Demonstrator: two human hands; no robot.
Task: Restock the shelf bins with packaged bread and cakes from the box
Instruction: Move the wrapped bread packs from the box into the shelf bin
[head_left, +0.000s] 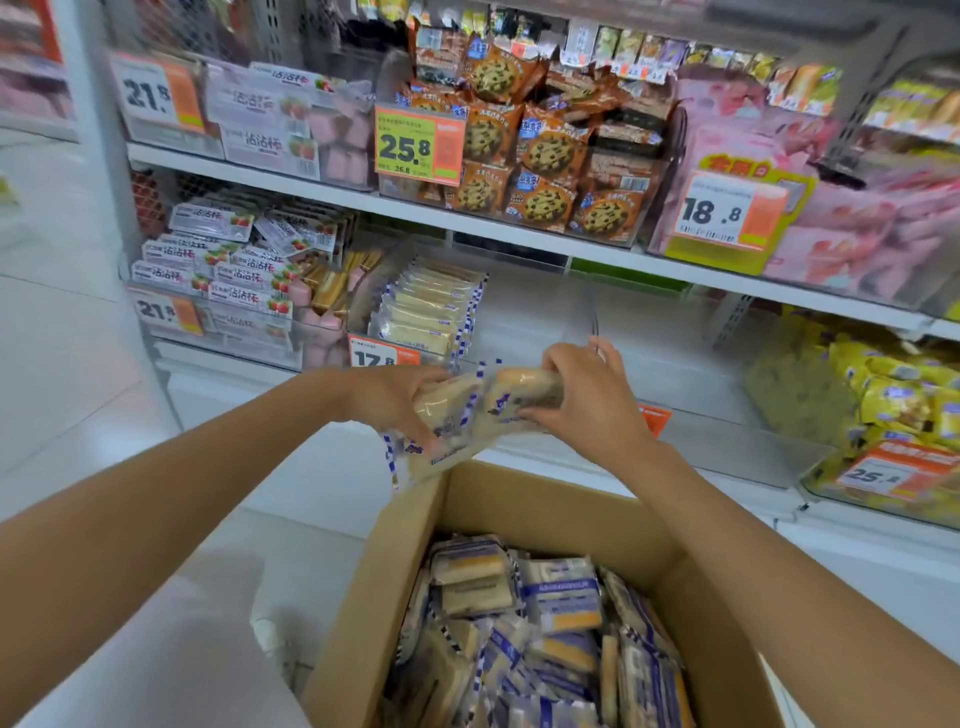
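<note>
Both my hands hold a bundle of clear-and-blue wrapped bread packets (483, 410) above the far edge of the open cardboard box (524, 514). My left hand (395, 405) grips the bundle's left end. My right hand (592, 400) grips its right end, fingers curled over the top. The box holds several more of the same packets (545, 634). Just beyond my hands, on the lower shelf, a clear bin (415, 312) marked 17.8 has a row of matching packets standing in it. To its right the bin space (550, 332) looks bare.
Strawberry snack boxes (223, 270) fill the bins at left. Cookie packs (540, 156) and pink packs (841, 218) sit on the shelf above. Yellow packs (883, 405) fill a bin at right. White floor (67, 364) lies to the left.
</note>
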